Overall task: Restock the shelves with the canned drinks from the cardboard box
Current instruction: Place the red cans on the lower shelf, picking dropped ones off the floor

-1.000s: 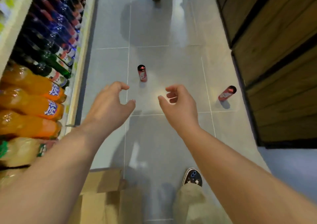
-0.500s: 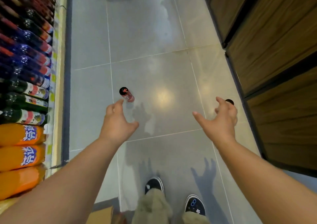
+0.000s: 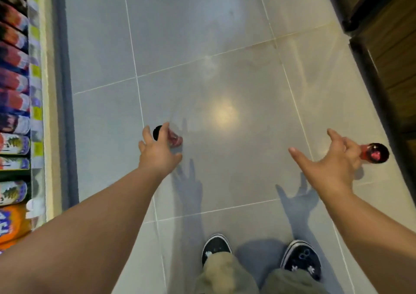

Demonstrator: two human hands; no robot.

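Two red drink cans lie on the grey tiled floor. The left can shows its dark top between the spread fingers of my left hand, which hovers right over it; I cannot tell whether the fingers touch it. The right can lies close to the dark wooden unit, its end facing me. My right hand reaches toward it with fingers apart, and the fingertips cover the can's near end. The cardboard box is out of view.
A shelf along the left edge holds rows of bottles lying down, dark ones further off and orange ones nearest. A dark wooden unit lines the right side. My two dark shoes stand at the bottom.
I have stepped forward and bent lower, so both cans are closer. Both hands have spread apart and dropped toward the cans. The cardboard box has left the view.
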